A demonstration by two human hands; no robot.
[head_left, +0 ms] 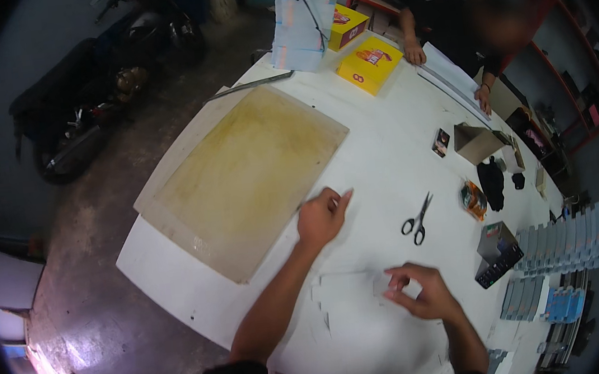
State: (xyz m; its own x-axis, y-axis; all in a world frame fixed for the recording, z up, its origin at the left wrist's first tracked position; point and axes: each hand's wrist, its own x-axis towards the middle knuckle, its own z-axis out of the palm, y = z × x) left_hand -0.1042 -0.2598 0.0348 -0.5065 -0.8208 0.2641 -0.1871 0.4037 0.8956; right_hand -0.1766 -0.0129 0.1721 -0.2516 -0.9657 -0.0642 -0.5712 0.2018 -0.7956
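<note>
On the left side, a dark motorcycle (89, 99) is standing on the grey floor (95, 235), and at the far end of the table (395, 134) there is a tall pile of light blue pieces (301, 17) with a dark strap, just beside two yellow boxes (371, 65). Behind the table's far right edge, another person (450, 25) in dark clothes is in front of red-framed shelves (551, 62). Nearer on the right are an orange packet (472, 200), a black remote control (501, 268) and rows of stacked grey pieces (564, 239).
</note>
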